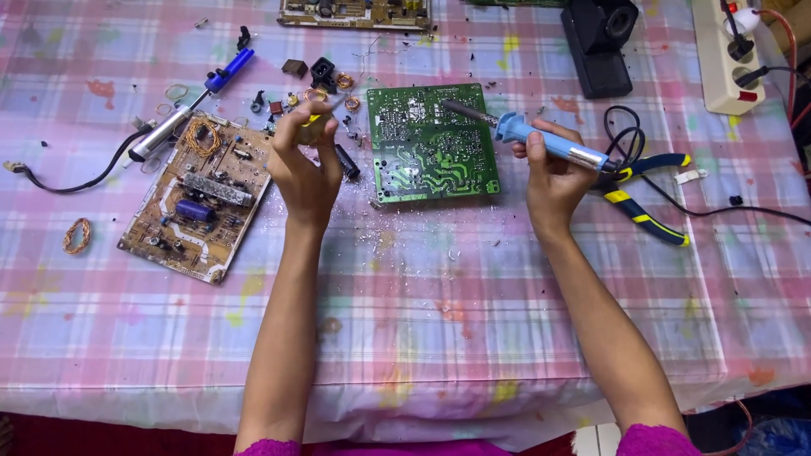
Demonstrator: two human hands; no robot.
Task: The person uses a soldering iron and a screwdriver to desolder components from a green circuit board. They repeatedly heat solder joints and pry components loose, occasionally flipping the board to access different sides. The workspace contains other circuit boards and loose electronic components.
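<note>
The left hand (306,169) was closed around a small yellow-handled tool (314,127), raised over the table (422,321). The right hand (553,173) gripped a blue iron (541,139), its tip lying over the green board (431,143) at 12 o'clock from centre. A brown board (198,198) lay at 9 o'clock of the left hand, pliers (646,190) at 3 o'clock of the right. A power strip (726,55) sat far at 2 o'clock.
</note>
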